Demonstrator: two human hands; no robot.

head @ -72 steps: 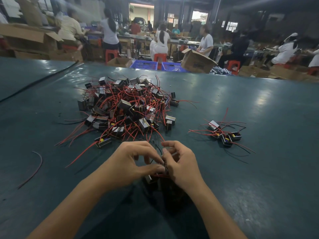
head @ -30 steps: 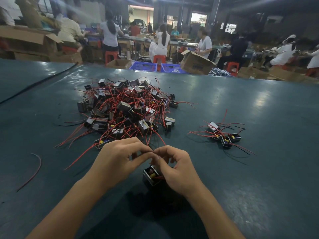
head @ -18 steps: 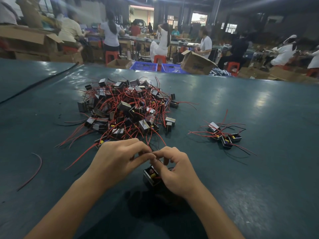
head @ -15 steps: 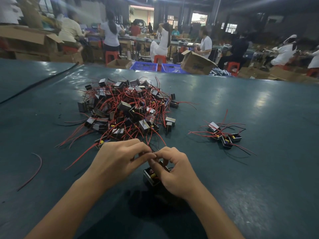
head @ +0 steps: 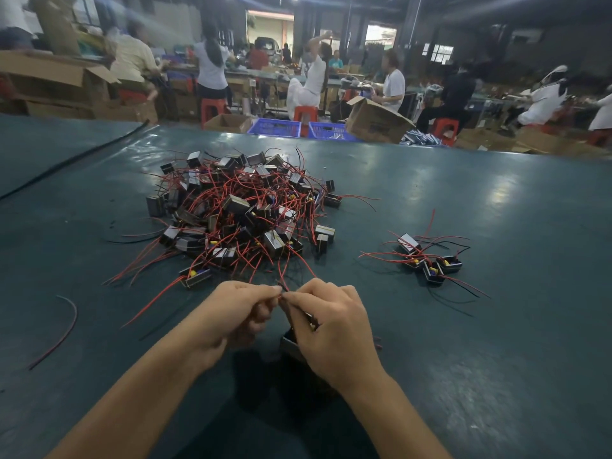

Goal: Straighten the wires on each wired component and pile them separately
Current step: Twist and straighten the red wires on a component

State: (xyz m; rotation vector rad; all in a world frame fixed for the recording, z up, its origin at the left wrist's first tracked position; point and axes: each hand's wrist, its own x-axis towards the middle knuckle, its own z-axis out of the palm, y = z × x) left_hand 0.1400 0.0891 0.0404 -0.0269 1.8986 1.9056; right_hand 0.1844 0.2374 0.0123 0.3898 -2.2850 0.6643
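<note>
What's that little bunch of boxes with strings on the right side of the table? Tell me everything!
It is a small pile of about four dark, plastic-looking box-shaped parts with yellow bits showing. Thin red and black wires spread out from them, fairly straight. It lies on the green table, right of the big tangled heap and apart from it. The left hand and right hand do not touch it; both pinch a wire.

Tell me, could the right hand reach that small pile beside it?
Probably yes: only bare table lies between the right hand and the small pile, though it now pinches a wire.
</note>
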